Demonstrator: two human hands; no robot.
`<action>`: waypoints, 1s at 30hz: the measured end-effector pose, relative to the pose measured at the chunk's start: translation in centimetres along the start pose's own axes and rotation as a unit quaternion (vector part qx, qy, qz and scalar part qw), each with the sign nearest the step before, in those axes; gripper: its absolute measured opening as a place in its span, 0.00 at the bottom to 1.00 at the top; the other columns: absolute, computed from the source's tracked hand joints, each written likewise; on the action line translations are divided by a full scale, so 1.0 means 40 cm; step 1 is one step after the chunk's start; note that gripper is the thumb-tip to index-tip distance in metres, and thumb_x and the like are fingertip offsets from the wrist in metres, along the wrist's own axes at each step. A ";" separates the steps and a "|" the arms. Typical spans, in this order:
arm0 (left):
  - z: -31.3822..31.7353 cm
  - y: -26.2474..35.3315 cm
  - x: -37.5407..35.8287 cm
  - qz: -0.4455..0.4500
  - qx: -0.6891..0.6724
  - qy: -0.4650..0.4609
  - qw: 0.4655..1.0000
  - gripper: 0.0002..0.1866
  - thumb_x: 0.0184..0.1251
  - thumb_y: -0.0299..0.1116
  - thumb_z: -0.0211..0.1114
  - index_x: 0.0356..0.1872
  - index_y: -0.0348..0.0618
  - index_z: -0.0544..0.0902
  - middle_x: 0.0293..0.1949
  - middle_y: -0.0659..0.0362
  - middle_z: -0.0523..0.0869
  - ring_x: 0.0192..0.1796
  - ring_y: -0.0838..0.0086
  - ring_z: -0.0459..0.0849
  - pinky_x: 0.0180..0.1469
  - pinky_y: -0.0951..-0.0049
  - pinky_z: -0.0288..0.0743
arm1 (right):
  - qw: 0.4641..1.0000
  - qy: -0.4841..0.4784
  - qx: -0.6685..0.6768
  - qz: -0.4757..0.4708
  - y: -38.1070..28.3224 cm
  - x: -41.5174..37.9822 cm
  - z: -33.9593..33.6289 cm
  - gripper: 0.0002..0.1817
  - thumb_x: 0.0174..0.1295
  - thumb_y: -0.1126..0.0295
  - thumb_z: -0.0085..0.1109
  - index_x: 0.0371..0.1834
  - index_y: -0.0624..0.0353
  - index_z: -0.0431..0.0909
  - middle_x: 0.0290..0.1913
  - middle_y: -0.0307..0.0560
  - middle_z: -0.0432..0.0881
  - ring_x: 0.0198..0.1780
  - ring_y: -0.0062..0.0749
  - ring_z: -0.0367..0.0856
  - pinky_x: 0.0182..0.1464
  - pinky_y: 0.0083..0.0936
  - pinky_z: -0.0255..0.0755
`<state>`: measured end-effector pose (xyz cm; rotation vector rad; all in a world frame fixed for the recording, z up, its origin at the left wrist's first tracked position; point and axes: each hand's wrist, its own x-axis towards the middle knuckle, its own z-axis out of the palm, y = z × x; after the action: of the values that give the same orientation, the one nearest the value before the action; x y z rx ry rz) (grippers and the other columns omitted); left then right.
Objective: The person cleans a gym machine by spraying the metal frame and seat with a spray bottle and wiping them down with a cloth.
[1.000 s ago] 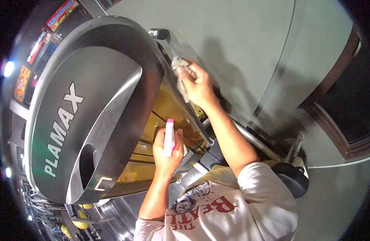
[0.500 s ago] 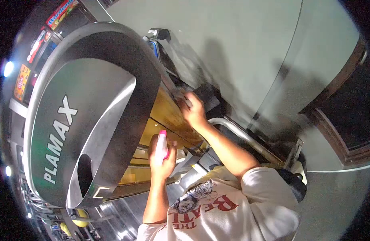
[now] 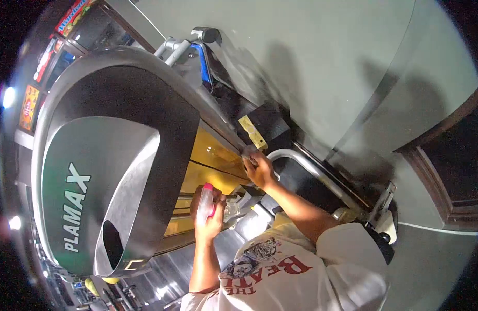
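My left hand point(image 3: 210, 220) is closed around a clear bottle point(image 3: 204, 205) with a pink top, held upright beside the yellow panel point(image 3: 208, 153). My right hand point(image 3: 261, 170) is closed at the lower part of the long grey edge point(image 3: 213, 111) of the machine. Its fingers press on something dark grey, too blurred to make out. To the left, the big dark housing point(image 3: 88, 171) marked PLAMAX fills much of the view.
A curved metal rail point(image 3: 306, 163) runs right of my right hand. Above it is a black box point(image 3: 272, 124) with a yellow label point(image 3: 253, 132). A blue-trimmed part point(image 3: 204, 65) is farther up, next to the grey wall point(image 3: 327, 57). Colored signs point(image 3: 29, 106) hang at left.
My right hand has slid down along the machine's edge, nearer to my body, uncovering the yellow label. My left hand still holds the bottle, slightly lower. The view has shifted.
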<state>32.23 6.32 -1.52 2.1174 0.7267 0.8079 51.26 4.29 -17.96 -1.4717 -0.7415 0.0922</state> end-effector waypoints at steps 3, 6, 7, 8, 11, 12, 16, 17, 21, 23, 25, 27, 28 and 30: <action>-0.010 0.000 0.011 0.040 0.032 -0.019 0.999 0.04 0.66 0.26 0.65 0.37 0.38 0.78 0.32 0.59 0.80 0.33 0.75 0.80 0.36 0.74 0.76 | 0.992 0.065 0.029 -0.108 -0.150 0.110 -0.003 0.08 0.61 0.75 0.64 0.43 0.64 0.80 0.35 0.51 0.82 0.35 0.41 0.83 0.41 0.29 0.75; -0.017 0.023 -0.006 -0.072 -0.033 -0.030 0.996 0.05 0.67 0.28 0.64 0.36 0.38 0.78 0.30 0.59 0.80 0.31 0.73 0.80 0.36 0.72 0.75 | 0.987 0.067 0.068 -0.132 -0.281 0.203 -0.011 0.11 0.56 0.78 0.65 0.42 0.63 0.80 0.32 0.53 0.79 0.34 0.42 0.81 0.37 0.30 0.73; -0.020 0.034 -0.004 -0.085 -0.049 -0.032 0.995 0.05 0.67 0.29 0.64 0.36 0.38 0.79 0.30 0.59 0.80 0.31 0.73 0.81 0.36 0.72 0.75 | 0.987 0.073 0.043 -0.136 -0.262 0.196 -0.005 0.10 0.55 0.78 0.65 0.41 0.62 0.80 0.32 0.53 0.79 0.33 0.42 0.81 0.36 0.31 0.73; -0.028 0.035 -0.004 -0.098 -0.063 -0.034 0.993 0.06 0.68 0.30 0.64 0.36 0.39 0.79 0.29 0.59 0.81 0.31 0.73 0.81 0.36 0.72 0.75 | 0.987 0.079 0.018 -0.139 -0.226 0.180 0.006 0.10 0.54 0.79 0.65 0.39 0.62 0.80 0.32 0.53 0.79 0.33 0.41 0.80 0.36 0.31 0.72; -0.068 -0.014 -0.013 -0.036 0.006 -0.070 0.997 0.08 0.65 0.31 0.68 0.33 0.40 0.78 0.30 0.57 0.81 0.30 0.70 0.83 0.34 0.70 0.76 | 0.987 0.122 -0.024 -0.106 -0.081 0.072 0.054 0.05 0.55 0.76 0.66 0.33 0.61 0.79 0.32 0.52 0.81 0.33 0.40 0.82 0.36 0.31 0.74; -0.080 -0.021 -0.015 -0.046 0.001 -0.071 0.996 0.08 0.65 0.33 0.67 0.33 0.40 0.78 0.30 0.57 0.81 0.31 0.68 0.83 0.35 0.69 0.76 | 0.990 0.127 -0.040 -0.037 -0.021 0.020 0.078 0.04 0.57 0.76 0.65 0.33 0.62 0.80 0.33 0.52 0.82 0.34 0.40 0.83 0.37 0.31 0.74; -0.127 -0.074 -0.026 -0.030 0.040 -0.109 0.993 0.14 0.67 0.43 0.64 0.35 0.41 0.79 0.31 0.53 0.81 0.37 0.57 0.82 0.41 0.60 0.74 | 0.990 0.144 -0.005 -0.002 -0.030 -0.030 0.073 0.05 0.65 0.72 0.63 0.37 0.62 0.78 0.31 0.50 0.80 0.30 0.33 0.78 0.33 0.29 0.72; -0.136 -0.083 -0.029 -0.020 0.047 -0.115 0.992 0.15 0.67 0.44 0.63 0.35 0.41 0.79 0.32 0.53 0.81 0.38 0.55 0.82 0.42 0.60 0.73 | 0.990 0.139 -0.004 0.005 -0.029 -0.018 0.080 0.06 0.65 0.72 0.63 0.40 0.63 0.79 0.34 0.49 0.82 0.33 0.30 0.79 0.36 0.28 0.73; -0.160 -0.099 -0.034 0.021 0.062 -0.139 0.988 0.16 0.67 0.45 0.63 0.36 0.41 0.80 0.33 0.53 0.81 0.38 0.55 0.82 0.43 0.60 0.73 | 0.976 0.190 0.026 -0.107 -0.173 0.101 0.096 0.04 0.67 0.75 0.60 0.41 0.63 0.78 0.31 0.46 0.79 0.36 0.23 0.76 0.38 0.24 0.72; -0.172 -0.090 -0.039 0.029 0.053 -0.149 0.987 0.15 0.67 0.45 0.64 0.37 0.41 0.80 0.34 0.53 0.82 0.39 0.57 0.82 0.43 0.61 0.74 | 0.977 0.182 0.071 -0.080 -0.232 0.109 0.093 0.04 0.68 0.73 0.60 0.38 0.61 0.76 0.27 0.40 0.76 0.31 0.20 0.73 0.34 0.20 0.69; -0.188 -0.076 -0.052 0.029 0.033 -0.152 0.987 0.15 0.67 0.44 0.64 0.37 0.41 0.81 0.34 0.53 0.83 0.39 0.59 0.83 0.43 0.62 0.74 | 0.977 0.185 0.108 -0.015 -0.188 0.061 0.115 0.03 0.68 0.73 0.60 0.38 0.61 0.77 0.26 0.37 0.76 0.29 0.19 0.72 0.32 0.20 0.69; -0.203 -0.074 -0.061 0.029 0.005 -0.143 0.989 0.14 0.68 0.43 0.64 0.37 0.41 0.81 0.34 0.54 0.84 0.39 0.61 0.84 0.42 0.64 0.75 | 0.970 0.234 0.068 0.008 -0.081 -0.015 0.141 0.04 0.67 0.72 0.61 0.40 0.60 0.78 0.28 0.40 0.79 0.32 0.21 0.76 0.35 0.22 0.72; -0.208 -0.094 -0.064 0.031 0.007 -0.148 0.989 0.13 0.68 0.42 0.64 0.37 0.41 0.81 0.34 0.54 0.84 0.38 0.62 0.84 0.41 0.65 0.75 | 0.964 0.262 0.042 0.020 0.008 -0.054 0.162 0.06 0.66 0.71 0.63 0.42 0.60 0.80 0.30 0.43 0.82 0.35 0.23 0.79 0.39 0.24 0.74; -0.217 -0.139 -0.072 0.032 0.010 -0.160 0.987 0.12 0.68 0.41 0.65 0.37 0.41 0.82 0.33 0.55 0.85 0.37 0.64 0.85 0.39 0.66 0.75 | 0.963 0.185 0.000 0.196 0.015 -0.128 0.114 0.09 0.67 0.67 0.62 0.43 0.60 0.80 0.32 0.46 0.84 0.38 0.26 0.81 0.42 0.26 0.74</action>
<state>22.74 11.19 -2.27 2.2287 0.5001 0.4775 45.20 5.81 -20.86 -1.5622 -0.1417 0.1144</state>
